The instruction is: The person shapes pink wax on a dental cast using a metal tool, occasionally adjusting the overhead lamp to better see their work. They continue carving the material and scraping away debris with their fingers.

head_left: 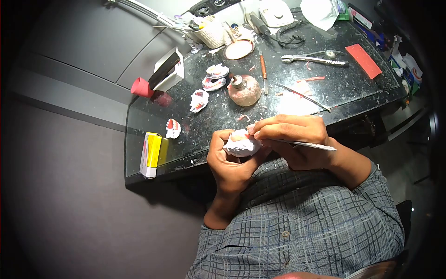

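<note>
Above the table's front edge, my left hand (pixel 228 173) is wrapped round a white plaster dental cast (pixel 242 149) with a pinkish strip along its top. My right hand (pixel 295 132) grips a slim metal carving tool (pixel 312 146), its rear end sticking out to the right. The fingertips of that hand are at the cast's upper right side; they hide the tool's working tip. A round spirit burner (pixel 245 91) stands just beyond the hands. Shavings of pink wax (pixel 244 117) lie between it and the cast.
Several dental casts (pixel 199 101) sit on the dark table (pixel 186 153). Behind lie a wooden-handled knife (pixel 263 67), a thin probe (pixel 302 96), pliers (pixel 320 60) and a red wax sheet (pixel 363 61). A yellow-and-white box (pixel 151 156) and red cup (pixel 141 87) stand left.
</note>
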### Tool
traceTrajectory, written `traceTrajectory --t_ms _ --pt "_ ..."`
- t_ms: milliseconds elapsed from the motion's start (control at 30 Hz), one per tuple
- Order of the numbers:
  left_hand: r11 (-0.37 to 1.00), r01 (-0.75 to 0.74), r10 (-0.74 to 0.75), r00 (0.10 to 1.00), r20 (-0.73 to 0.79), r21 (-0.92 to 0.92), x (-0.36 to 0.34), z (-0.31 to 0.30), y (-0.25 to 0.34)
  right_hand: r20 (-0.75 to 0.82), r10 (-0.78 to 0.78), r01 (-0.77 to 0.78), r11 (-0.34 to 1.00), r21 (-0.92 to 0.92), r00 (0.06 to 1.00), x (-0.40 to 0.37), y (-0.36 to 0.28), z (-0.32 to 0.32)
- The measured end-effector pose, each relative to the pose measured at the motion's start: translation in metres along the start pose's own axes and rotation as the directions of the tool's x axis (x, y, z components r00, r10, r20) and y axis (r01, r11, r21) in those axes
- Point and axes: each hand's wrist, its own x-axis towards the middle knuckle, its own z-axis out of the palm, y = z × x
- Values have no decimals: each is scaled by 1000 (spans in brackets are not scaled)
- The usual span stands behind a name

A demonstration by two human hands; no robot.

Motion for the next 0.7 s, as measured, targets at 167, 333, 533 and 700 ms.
traceTrajectory --t_ms 167,333,533,700 --pt "976 129 -117 990 78 -176 2 -7 4 21 23 -24 999 31 1000 -2 0 -1" --pt "929 191 -121 966 227 -317 7 -10 6 4 28 -28 998 60 1000 -3 1 0" --pt "880 280 -148 929 338 -385 11 -15 1 1 5 -5 996 84 1000 -2 0 -2" --pt "796 360 -146 894 423 -487 14 -18 -4 -37 16 -12 995 102 999 -4 3 2"
